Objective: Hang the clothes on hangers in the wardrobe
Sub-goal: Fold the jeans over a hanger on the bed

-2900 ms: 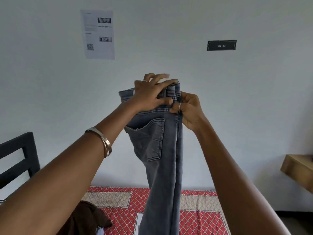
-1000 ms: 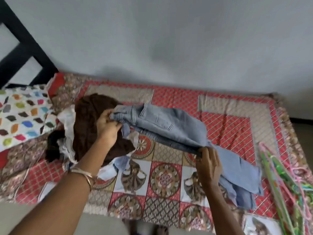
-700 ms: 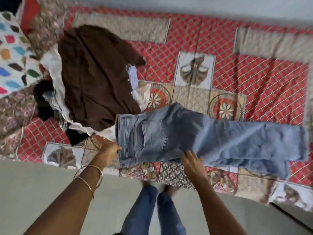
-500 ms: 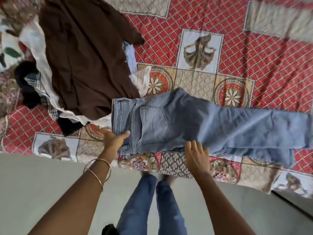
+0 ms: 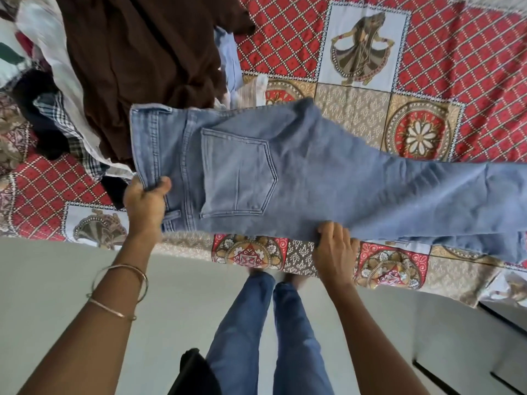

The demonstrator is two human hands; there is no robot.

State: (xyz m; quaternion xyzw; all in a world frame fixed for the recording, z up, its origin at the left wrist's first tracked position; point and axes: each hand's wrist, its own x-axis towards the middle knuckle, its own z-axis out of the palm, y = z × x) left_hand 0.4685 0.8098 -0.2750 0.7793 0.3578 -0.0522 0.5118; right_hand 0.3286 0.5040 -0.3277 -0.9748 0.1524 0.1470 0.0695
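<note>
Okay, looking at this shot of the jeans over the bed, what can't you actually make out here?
Head view only:
- Light blue jeans: leg ends cut off by the right edge.
- Right hand: fingertips hidden under the denim.
- Clothes pile: lower garments covered by the brown one.
- Hangers and wardrobe: outside the frame.

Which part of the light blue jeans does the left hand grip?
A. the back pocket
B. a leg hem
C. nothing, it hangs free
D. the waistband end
D: the left hand pinches the waistband corner of the light blue jeans, thumb on top.
</note>
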